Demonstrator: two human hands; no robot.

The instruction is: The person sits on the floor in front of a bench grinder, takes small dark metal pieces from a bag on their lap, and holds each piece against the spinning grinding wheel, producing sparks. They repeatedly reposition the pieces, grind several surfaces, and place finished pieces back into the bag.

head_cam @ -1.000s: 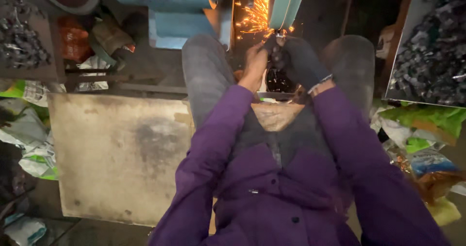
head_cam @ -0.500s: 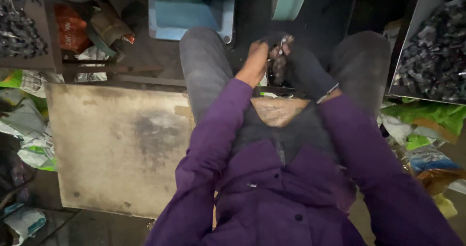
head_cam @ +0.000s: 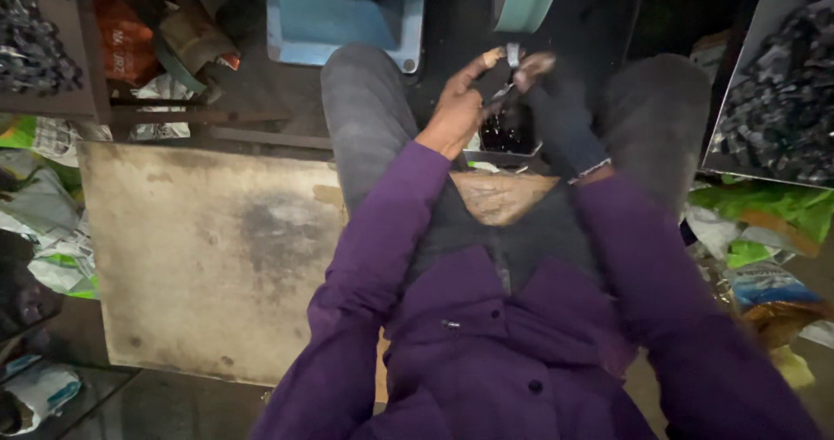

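Both hands grip a small metal piece [head_cam: 511, 75] between the knees, the left hand [head_cam: 459, 108] bare and the right hand [head_cam: 556, 114] gloved, so pinch it tight and keep fingers away from the blue machine [head_cam: 347, 23].

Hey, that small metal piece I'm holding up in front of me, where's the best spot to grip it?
Probably by its lower end, from both sides: the small metal piece stands nearly upright, pinched between the left hand and the gloved right hand, leaving its top free.
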